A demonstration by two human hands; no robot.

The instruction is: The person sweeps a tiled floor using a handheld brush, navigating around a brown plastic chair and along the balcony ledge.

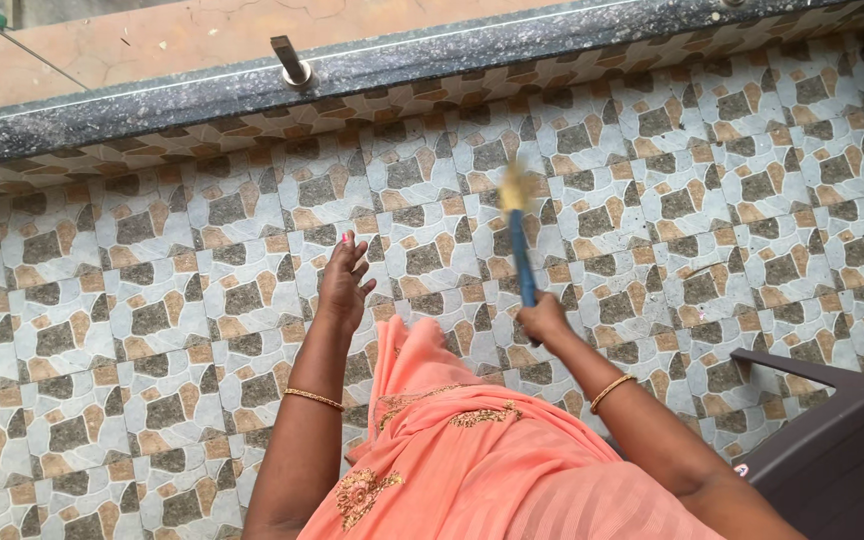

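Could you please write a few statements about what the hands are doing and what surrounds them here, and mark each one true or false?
1. The right hand grips a blue-handled broom with yellowish bristles. True.
2. The left hand holds a cloth. False: it is open and empty, fingers spread above the stone-patterned tiled floor.
3. A dark plastic chair stands at the person's right. True.
4. The broom's bristles point toward the person. False: they point away, toward the dark speckled stone ledge.
5. Each wrist wears a thin gold bangle. True.
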